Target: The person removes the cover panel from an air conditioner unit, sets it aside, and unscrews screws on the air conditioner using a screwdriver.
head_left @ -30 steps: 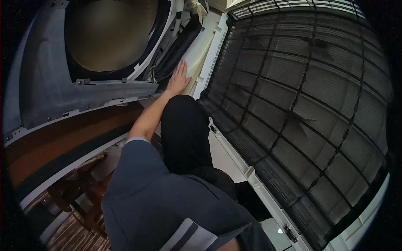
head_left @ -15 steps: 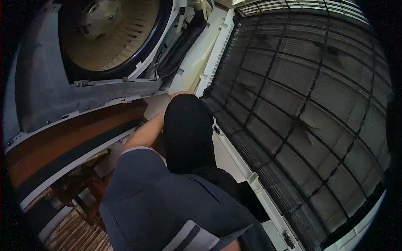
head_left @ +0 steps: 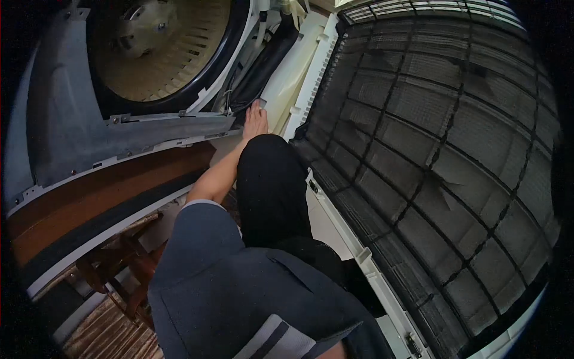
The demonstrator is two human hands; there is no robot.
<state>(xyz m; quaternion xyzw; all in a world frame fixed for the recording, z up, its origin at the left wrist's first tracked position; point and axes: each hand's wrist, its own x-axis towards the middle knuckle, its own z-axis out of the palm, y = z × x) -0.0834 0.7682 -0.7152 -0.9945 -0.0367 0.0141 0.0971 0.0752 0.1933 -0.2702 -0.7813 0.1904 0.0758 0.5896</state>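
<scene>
My left hand (head_left: 256, 124) reaches past my bent knee. Its fingers are stretched out and look apart, with nothing visible in the palm. The fingertips lie at the lower edge of a cream-white panel (head_left: 288, 90), next to a black wrapped pipe (head_left: 267, 63); whether they press on either, I cannot tell. Left of the hand, an opened metal housing (head_left: 66, 113) holds a round, yellowed blower wheel (head_left: 191, 66). My right hand is out of sight; only a bit of that arm shows at the bottom edge.
A large grille with dark mesh (head_left: 442, 143) fills the right side, framed by a white edge with clips (head_left: 366, 256). My knee in black trousers (head_left: 269, 185) is between grille and housing. A brown board (head_left: 113, 197) and wooden furniture (head_left: 128, 263) are at lower left.
My left hand has moved up and forward from behind my knee, so its fingers now show beside the black pipe. The view has shifted slightly.
</scene>
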